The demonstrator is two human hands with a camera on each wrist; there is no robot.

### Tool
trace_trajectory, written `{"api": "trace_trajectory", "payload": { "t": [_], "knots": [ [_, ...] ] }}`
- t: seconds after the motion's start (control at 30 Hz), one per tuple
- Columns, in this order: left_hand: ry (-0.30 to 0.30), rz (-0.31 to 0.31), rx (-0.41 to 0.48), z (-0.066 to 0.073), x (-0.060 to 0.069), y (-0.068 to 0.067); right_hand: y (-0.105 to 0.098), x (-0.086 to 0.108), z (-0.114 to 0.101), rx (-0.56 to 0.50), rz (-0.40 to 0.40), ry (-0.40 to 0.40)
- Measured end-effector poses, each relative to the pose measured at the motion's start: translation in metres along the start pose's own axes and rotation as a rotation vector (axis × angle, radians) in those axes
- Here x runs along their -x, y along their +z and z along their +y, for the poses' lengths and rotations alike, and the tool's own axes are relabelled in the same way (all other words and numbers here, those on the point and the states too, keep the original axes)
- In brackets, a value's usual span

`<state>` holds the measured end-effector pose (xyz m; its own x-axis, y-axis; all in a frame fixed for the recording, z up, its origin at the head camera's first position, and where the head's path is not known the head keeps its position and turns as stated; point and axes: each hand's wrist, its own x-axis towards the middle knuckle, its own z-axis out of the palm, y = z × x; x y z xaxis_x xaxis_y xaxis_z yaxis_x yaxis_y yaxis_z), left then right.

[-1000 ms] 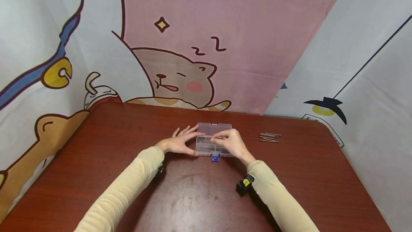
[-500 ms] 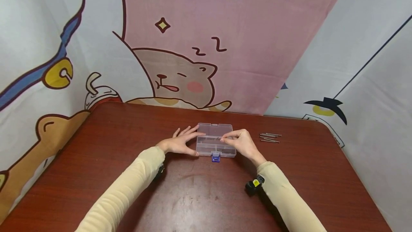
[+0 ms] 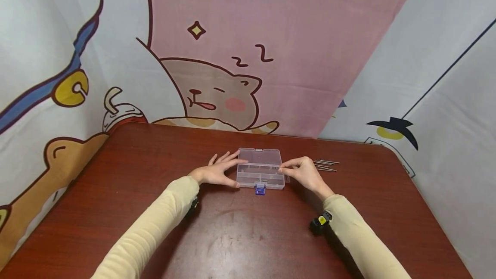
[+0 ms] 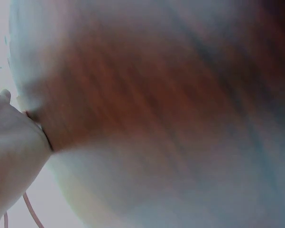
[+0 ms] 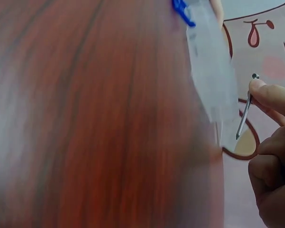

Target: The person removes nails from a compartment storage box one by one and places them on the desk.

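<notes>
A clear plastic box (image 3: pixel 260 180) with dividers lies with its lid (image 3: pixel 259 156) folded back, a blue latch (image 3: pixel 260 190) at its front. My left hand (image 3: pixel 214 174), fingers spread, touches the box's left side. At the box's right edge, my right hand (image 3: pixel 306 175) pinches a thin metal nail (image 5: pixel 245 114) between thumb and finger; the right wrist view shows its head at the fingertips and its point hanging down. Small pieces lie in the box, too small to make out. The left wrist view is blurred, with part of the left hand (image 4: pixel 14 152) at its edge.
Several metal nails (image 3: pixel 325 168) lie on the brown table (image 3: pixel 240 231) just beyond the right hand, partly hidden by it. A printed cloth with cartoon animals (image 3: pixel 290 55) hangs behind the table's back edge.
My right hand has moved right, from over the middle of the box to its right edge, and now covers part of the nails on the table. The left hand has stayed in place.
</notes>
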<state>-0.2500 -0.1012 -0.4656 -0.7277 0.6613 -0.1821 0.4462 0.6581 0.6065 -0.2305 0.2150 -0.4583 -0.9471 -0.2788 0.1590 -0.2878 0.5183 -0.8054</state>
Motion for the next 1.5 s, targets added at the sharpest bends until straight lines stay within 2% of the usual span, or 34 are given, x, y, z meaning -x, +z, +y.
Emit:
{"api": "trace_trajectory", "payload": {
  "t": [0.37, 0.8, 0.93, 1.07, 1.5],
  "knots": [
    [-0.01, -0.005, -0.004, -0.001, 0.0, 0.0, -0.022, 0.003, 0.022, 0.081, 0.045, -0.03],
    [-0.006, 0.0, -0.003, -0.001, 0.0, 0.0, -0.058, -0.003, 0.037, 0.117, 0.064, 0.008],
    [-0.011, -0.001, -0.005, 0.0, 0.0, 0.0, -0.07, -0.006, 0.044, 0.123, 0.041, 0.039],
    [-0.01, -0.004, -0.006, 0.001, 0.0, 0.0, -0.08, -0.009, 0.053, 0.177, 0.014, 0.048],
    [-0.013, -0.012, -0.009, 0.003, 0.001, -0.001, -0.104, -0.023, 0.074, 0.291, -0.055, 0.012]
  ]
}}
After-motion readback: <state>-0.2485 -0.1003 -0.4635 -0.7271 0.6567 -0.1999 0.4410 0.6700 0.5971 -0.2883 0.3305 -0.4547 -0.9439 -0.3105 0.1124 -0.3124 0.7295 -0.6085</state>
